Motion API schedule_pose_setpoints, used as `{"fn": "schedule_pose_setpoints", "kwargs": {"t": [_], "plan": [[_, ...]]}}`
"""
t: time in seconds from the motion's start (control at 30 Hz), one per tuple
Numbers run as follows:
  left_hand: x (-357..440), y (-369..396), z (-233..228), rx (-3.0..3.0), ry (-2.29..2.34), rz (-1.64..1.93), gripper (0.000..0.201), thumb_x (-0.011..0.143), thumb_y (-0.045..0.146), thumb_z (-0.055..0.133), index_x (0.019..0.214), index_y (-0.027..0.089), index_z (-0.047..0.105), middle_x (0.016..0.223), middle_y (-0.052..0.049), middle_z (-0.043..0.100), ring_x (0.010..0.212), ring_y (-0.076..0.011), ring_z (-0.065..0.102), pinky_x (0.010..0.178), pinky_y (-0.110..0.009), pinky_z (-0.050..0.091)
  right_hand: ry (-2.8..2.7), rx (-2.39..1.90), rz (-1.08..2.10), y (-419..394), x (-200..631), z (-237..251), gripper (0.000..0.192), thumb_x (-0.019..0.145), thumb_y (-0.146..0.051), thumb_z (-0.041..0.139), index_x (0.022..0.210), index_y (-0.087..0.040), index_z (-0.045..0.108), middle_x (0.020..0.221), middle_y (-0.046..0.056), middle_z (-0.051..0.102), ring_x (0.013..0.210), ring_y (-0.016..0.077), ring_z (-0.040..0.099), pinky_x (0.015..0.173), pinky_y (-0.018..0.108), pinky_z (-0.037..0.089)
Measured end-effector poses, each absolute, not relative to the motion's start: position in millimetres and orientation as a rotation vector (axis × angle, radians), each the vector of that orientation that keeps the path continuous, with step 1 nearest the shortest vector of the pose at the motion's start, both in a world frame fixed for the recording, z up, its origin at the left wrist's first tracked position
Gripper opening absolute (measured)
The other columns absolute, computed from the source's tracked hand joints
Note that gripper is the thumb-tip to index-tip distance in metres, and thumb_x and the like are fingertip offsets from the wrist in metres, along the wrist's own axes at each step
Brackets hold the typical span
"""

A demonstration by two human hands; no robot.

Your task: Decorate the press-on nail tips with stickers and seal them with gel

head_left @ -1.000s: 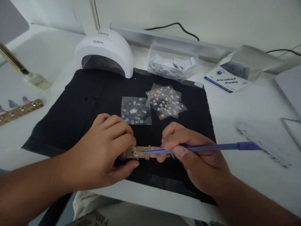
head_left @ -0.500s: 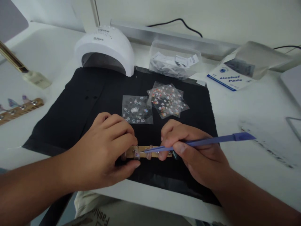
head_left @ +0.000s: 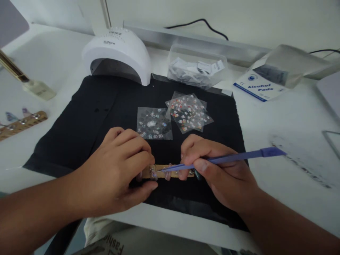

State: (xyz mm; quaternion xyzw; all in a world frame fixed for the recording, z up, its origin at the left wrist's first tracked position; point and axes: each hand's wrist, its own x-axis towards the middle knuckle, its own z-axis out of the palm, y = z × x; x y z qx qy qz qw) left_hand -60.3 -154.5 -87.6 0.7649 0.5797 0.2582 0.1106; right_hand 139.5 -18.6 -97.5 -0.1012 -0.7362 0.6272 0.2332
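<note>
My left hand [head_left: 124, 164] is curled round the left end of a wooden nail display strip [head_left: 160, 171], pinching it between thumb and fingers. Clear nail tips stand along the strip; one decorated nail tip [head_left: 153, 173] sits just beside my left fingertips. Between the thumb and fingers of my right hand [head_left: 217, 168] are slim purple tweezers [head_left: 239, 156], slanting down to the left. Their fine point is at the right edge of that decorated tip; I cannot tell whether it touches. Some right fingers rest by the strip's right part, where a dark nail tip [head_left: 198, 174] shows partly.
On the black mat [head_left: 87, 106] lie a clear sticker sheet [head_left: 145, 118] and several overlapping ones [head_left: 189, 113]. Behind stand a white nail lamp [head_left: 143, 56], a clear box of packets [head_left: 183, 76] and an alcohol pads box [head_left: 261, 88]. At left are a bottle [head_left: 39, 89] and another nail strip [head_left: 23, 124].
The view has shifted very slightly. Both hands keep their grips, and the tweezers' point stays beside the decorated nail tip with hardly any motion.
</note>
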Motion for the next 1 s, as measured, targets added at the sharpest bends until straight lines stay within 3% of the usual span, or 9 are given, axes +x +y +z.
{"fn": "schedule_pose_setpoints", "kwargs": {"t": [1.0], "plan": [[-62.1, -157.1, -86.4, 2.262, 1.653, 0.831, 0.021, 0.084, 0.025, 0.069, 0.101, 0.019, 0.058, 0.100, -0.005, 0.062, 0.095, -0.0249, 0.056, 0.084, -0.046, 0.039, -2.016, -0.273, 1.717, -17.4, 140.1, -99.3, 0.017, 0.099, -0.027, 0.053, 0.091, -0.022, 0.068, 0.073, 0.000, 0.063, 0.073, 0.0133, 0.059, 0.062, 0.026, 0.051]]}}
